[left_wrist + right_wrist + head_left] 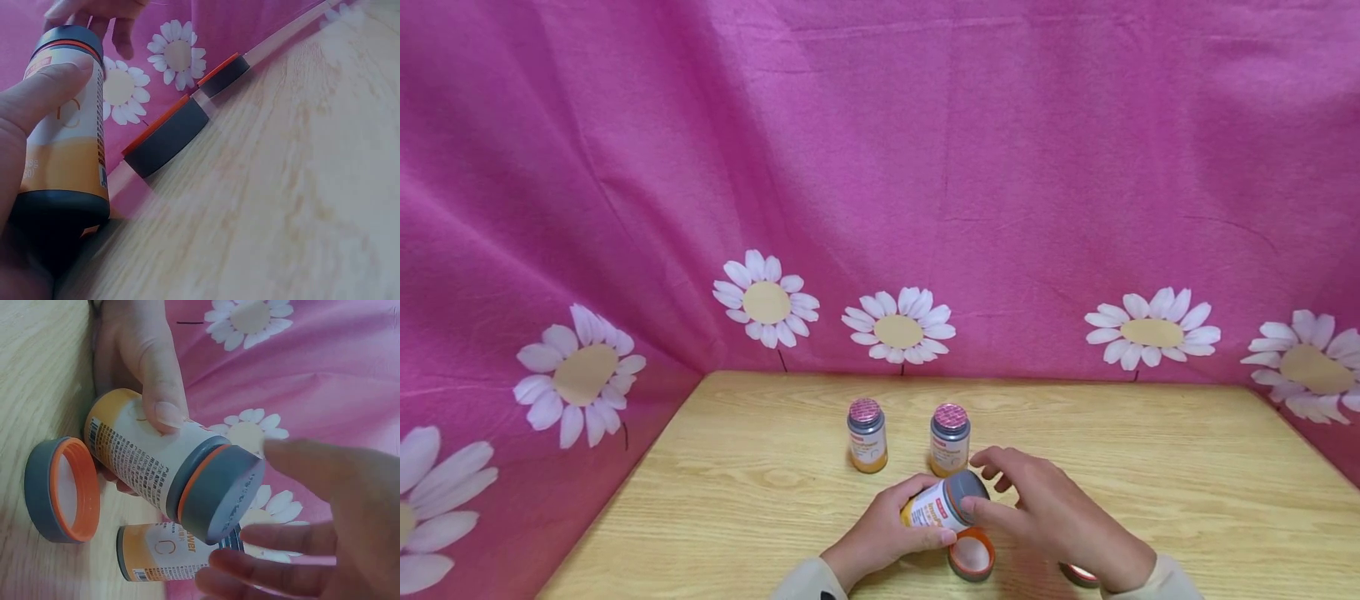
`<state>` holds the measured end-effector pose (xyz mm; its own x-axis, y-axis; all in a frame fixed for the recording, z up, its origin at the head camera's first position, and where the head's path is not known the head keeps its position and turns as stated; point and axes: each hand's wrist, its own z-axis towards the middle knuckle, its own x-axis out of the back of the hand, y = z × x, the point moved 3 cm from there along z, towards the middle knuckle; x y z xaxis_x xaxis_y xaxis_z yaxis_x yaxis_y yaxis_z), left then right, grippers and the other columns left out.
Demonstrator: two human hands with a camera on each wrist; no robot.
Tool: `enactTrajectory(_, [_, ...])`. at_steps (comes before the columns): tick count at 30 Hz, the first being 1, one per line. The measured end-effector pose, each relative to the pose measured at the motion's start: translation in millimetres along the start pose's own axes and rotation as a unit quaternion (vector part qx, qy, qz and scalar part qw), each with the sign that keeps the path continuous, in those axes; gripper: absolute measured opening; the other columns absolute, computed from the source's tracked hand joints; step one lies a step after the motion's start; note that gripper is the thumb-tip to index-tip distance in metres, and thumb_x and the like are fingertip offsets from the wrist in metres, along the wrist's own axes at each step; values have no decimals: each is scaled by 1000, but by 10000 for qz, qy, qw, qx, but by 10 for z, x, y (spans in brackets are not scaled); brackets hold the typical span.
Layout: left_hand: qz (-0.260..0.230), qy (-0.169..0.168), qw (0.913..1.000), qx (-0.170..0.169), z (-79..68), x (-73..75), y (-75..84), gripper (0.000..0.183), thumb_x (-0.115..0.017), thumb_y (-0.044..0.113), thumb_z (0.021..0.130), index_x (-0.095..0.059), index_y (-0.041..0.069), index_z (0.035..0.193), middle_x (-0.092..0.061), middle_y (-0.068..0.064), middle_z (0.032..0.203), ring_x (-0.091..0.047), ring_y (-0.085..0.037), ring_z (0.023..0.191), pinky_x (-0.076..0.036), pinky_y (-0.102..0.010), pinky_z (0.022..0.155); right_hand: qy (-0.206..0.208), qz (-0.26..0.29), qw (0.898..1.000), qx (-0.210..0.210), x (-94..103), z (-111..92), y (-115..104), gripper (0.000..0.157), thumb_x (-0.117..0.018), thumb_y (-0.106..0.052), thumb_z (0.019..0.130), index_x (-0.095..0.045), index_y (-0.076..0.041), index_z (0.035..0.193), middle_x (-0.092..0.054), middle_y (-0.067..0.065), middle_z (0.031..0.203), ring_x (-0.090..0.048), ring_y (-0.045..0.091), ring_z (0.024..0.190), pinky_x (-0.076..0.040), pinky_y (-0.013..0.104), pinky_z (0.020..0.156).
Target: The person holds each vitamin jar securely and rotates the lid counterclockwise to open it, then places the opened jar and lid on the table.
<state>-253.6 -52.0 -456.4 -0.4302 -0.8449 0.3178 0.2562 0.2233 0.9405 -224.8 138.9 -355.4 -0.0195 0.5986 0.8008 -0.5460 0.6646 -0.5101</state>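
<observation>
My left hand (883,529) grips a white and orange pill bottle (931,508) round its body, tilted with its top toward the right. A dark grey screw cap (219,494) with an orange rim sits on that bottle. My right hand (1052,510) is beside the cap, thumb and fingers spread apart; in the right wrist view a gap shows between them and the cap. Below the held bottle a loose cap (972,557) lies with its orange inside upward. Another loose cap (1079,575) is partly hidden under my right wrist.
Two similar bottles, one at left (868,440) and one at right (950,443), stand upright uncapped with pink seals on their mouths. The wooden table (737,483) meets a pink curtain (1000,167) with printed daisies at its back and left edges.
</observation>
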Motion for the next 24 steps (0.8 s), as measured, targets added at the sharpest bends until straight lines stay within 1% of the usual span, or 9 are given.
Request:
enactTrajectory(3, [5,-6,10000,-6,2,-2,-1,43,-72,36,75,-53,33,113,-60,6,97,-55,-11,82,-46,-25,70,106,-195,9990,-401,3,7,4,34,-56,-55,81,-60,-23,91,-55,-15,72,-50,-1,62,-41,21,55])
enactTrajectory(5, [20,-12,10000,-29,3,-2,-4,43,-72,36,75,-53,33,113,-60,6,97,-55,-11,82,-46,-25,70,116,-366,9972,-648,4,7,7,33,-54,-57,81,-60,-25,85,-51,-16,64,-46,-2,55,-38,20,52])
enactTrajectory(7, [35,-11,10000,-53,3,-2,-7,42,-72,36,75,-53,33,113,-60,6,97,-55,-11,82,-46,-25,70,116,-553,9949,-841,-1,5,10,33,-52,-59,80,-59,-27,78,-48,-17,59,-43,0,53,-35,21,50])
enactTrajectory(10, [75,-3,9999,-106,2,-2,-7,42,-72,36,75,-53,33,113,-60,6,97,-55,-10,81,-46,-25,69,111,-723,9921,-1016,-19,4,15,34,-51,-61,80,-58,-30,70,-45,-16,55,-41,1,52,-33,22,48])
enactTrajectory(13, [116,18,9998,-150,0,-2,0,43,-72,36,75,-54,33,113,-60,6,97,-55,-10,81,-46,-24,69,116,-775,9906,-1119,-40,1,15,35,-51,-64,78,-56,-31,66,-44,-16,54,-40,3,51,-32,22,47])
enactTrajectory(15, [131,20,9998,-153,-2,-3,7,43,-72,36,75,-54,33,113,-60,7,97,-55,-10,81,-46,-24,69,139,-779,9907,-1107,-48,-3,14,35,-52,-64,77,-56,-31,66,-44,-16,53,-40,2,51,-31,22,47])
enactTrajectory(18, [138,17,9998,-131,-3,-2,18,43,-72,37,75,-54,33,113,-60,7,97,-55,-10,81,-46,-24,69,148,-710,9930,-934,-58,1,13,34,-54,-63,77,-56,-31,67,-44,-17,54,-40,1,51,-32,21,47])
enactTrajectory(21, [121,6,9999,-76,-5,-2,19,43,-72,37,74,-54,33,113,-60,7,98,-55,-10,82,-45,-24,70,64,-487,9969,-609,-66,11,11,31,-55,-58,78,-57,-28,71,-45,-17,55,-40,0,50,-33,19,46])
enactTrajectory(24, [98,-6,9999,-34,-6,0,15,43,-72,37,74,-54,33,113,-60,7,98,-55,-10,82,-45,-24,70,-111,-157,9992,-356,-69,16,9,29,-57,-53,80,-57,-25,76,-47,-16,58,-42,-1,50,-35,19,47])
